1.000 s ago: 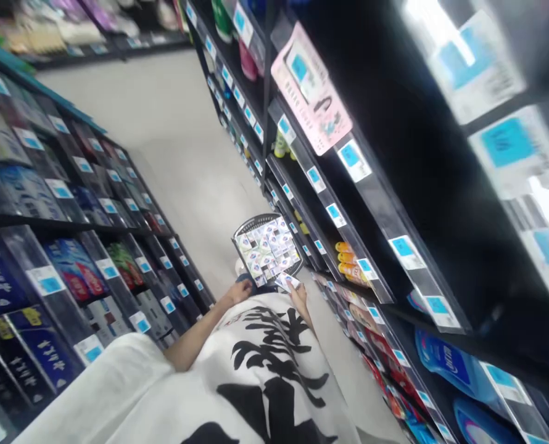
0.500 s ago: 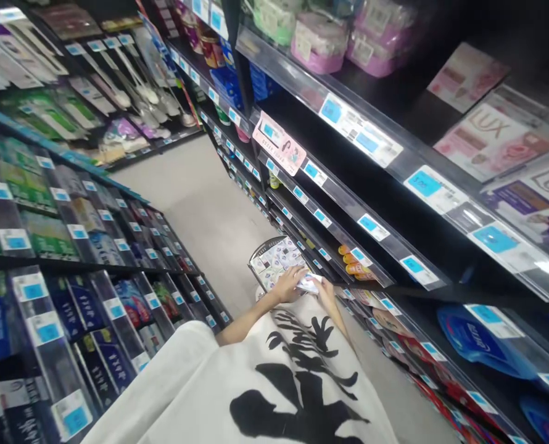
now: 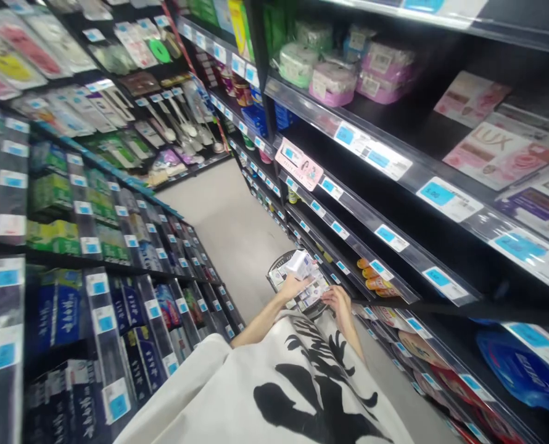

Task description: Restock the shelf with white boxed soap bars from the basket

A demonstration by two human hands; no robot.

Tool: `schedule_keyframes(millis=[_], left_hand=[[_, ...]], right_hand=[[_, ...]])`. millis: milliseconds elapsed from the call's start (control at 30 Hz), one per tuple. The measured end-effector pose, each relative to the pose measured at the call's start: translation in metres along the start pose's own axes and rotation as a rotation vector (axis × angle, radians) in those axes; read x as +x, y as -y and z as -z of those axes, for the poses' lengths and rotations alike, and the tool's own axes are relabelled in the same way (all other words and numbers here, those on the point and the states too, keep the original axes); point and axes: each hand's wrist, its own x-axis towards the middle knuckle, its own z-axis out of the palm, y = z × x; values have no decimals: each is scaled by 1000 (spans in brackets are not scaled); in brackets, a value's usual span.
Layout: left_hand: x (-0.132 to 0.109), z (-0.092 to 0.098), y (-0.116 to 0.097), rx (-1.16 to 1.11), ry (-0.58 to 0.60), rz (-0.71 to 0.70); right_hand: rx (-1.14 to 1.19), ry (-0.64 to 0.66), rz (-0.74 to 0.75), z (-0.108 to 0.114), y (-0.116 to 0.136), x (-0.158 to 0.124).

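Low in front of me is a dark-rimmed container [image 3: 274, 258] filled with small white boxes [image 3: 319, 290] that carry purple print. My left hand [image 3: 293, 287] is closed around one white box [image 3: 301, 264], which it holds tilted over the others. At the container's right side is my right hand [image 3: 339, 300], with its fingers bent and drawn together near the boxes. Whatever lies between those fingertips is too small to make out.
On my right, a shelf [image 3: 376, 240] with price tags runs close by, bearing LUX soap boxes [image 3: 496, 151] and plastic-wrapped packs [image 3: 332, 83]. Toothpaste boxes [image 3: 68, 308] fill the left rack. Between them is a narrow grey floor [image 3: 214, 209]; hanging utensils [image 3: 182, 117] stand beyond.
My right hand has moved away from the white item both hands held and now sits at the container's right side. My left hand keeps a white box, now raised and tilted. The view has shifted.
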Motion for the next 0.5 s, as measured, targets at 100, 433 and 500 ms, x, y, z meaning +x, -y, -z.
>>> schedule_keyframes(millis=[100,433,500], left_hand=[[-1,7,-25,-454,-31,-23],[-4,31,-51,-569,-87,-53],[-1,34,-46,-472,-99,-33]], right_hand=[[-33,-53,-47,2,-5,9],[-61,-56,-95,9,-13,24],[-51,-59,-90,6,-8,23]])
